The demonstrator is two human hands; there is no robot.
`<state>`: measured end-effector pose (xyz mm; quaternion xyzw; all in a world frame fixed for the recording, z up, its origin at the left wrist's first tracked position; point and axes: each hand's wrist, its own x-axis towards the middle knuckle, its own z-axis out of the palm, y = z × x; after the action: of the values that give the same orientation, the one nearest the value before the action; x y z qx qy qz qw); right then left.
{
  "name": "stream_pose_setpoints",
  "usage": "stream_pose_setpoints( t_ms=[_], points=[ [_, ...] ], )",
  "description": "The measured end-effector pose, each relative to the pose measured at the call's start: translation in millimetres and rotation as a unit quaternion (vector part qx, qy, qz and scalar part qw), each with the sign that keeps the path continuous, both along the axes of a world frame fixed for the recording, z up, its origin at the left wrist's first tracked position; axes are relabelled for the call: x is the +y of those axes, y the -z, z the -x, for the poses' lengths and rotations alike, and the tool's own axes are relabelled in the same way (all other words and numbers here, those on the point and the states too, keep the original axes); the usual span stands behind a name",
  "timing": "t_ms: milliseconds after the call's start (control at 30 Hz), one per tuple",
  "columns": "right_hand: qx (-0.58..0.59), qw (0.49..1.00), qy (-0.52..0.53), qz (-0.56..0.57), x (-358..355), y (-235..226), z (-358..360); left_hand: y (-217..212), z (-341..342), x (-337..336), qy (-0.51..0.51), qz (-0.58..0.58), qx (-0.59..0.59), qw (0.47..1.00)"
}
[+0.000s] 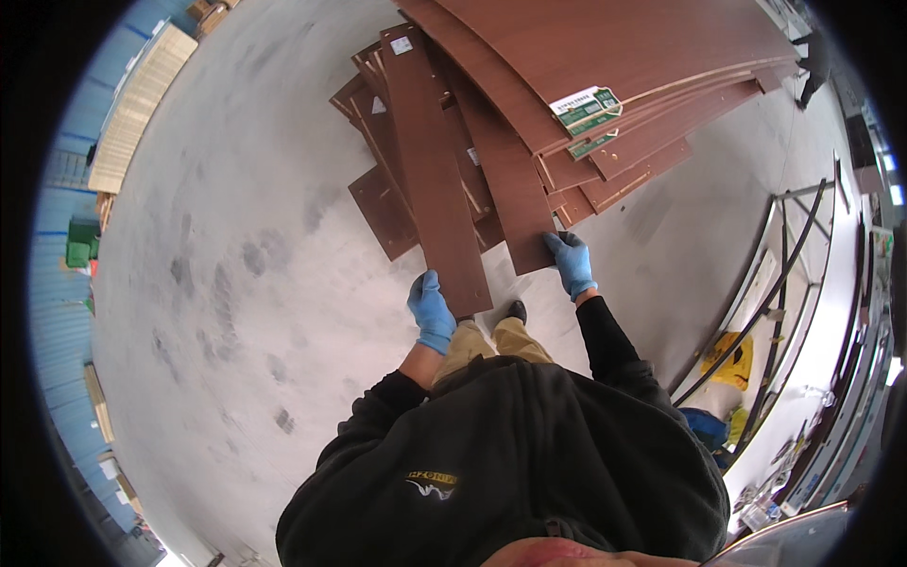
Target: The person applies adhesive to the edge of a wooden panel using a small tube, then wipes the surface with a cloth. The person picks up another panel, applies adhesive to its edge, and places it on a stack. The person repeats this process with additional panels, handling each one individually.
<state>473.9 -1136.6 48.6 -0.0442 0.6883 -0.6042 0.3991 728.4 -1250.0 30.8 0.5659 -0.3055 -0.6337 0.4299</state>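
In blue gloves, my left hand (432,314) is closed on the near end of a long, narrow brown board (433,180), gripping its left edge. My right hand (571,265) grips the near right corner of a second brown board (510,189). Both boards point away from me, with a gap between their near ends. Their far ends lie over or against a pile of brown panels, and the second board's far end is partly hidden. A small white label (402,45) sits at the left board's far end.
Wide brown panels (652,47) are stacked unevenly ahead, with a green-and-white label (586,111) on a near corner. Shorter brown pieces (385,213) stick out at the left. A dark metal frame (784,283) and a yellow bag (732,359) are right. Another person (812,66) stands far right.
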Motion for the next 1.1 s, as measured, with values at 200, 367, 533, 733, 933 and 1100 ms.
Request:
stream_pose_setpoints(
  t_ms=[200, 367, 533, 733, 933, 1100],
  points=[
    [0.260, 0.945, -0.075, -0.184, -18.7, 1.9, -2.0, 24.9, -2.5, -2.4, 0.025, 0.001, -0.013, 1.000],
    [0.324, 0.925, -0.028, -0.196, -9.5, 12.3, -49.2, 23.4, -12.3, -2.6, 0.050, 0.003, -0.007, 0.999],
    [0.324, 0.934, -0.024, -0.150, 12.9, 16.7, -84.0, 17.2, -20.0, -4.5, 0.082, -0.053, -0.002, 0.995],
    [0.261, 0.955, -0.012, -0.138, 23.0, 20.4, -93.9, 18.4, -19.0, -2.5, 0.095, -0.056, 0.032, 0.993],
    [0.249, 0.960, -0.004, -0.128, 18.8, 22.8, -92.8, 14.1, -22.3, -5.0, 0.129, -0.036, -0.014, 0.991],
    [0.203, 0.978, 0.020, -0.045, 5.4, 22.4, -91.2, 4.7, -22.7, -8.6, 0.124, -0.024, -0.031, 0.991]
  ],
)
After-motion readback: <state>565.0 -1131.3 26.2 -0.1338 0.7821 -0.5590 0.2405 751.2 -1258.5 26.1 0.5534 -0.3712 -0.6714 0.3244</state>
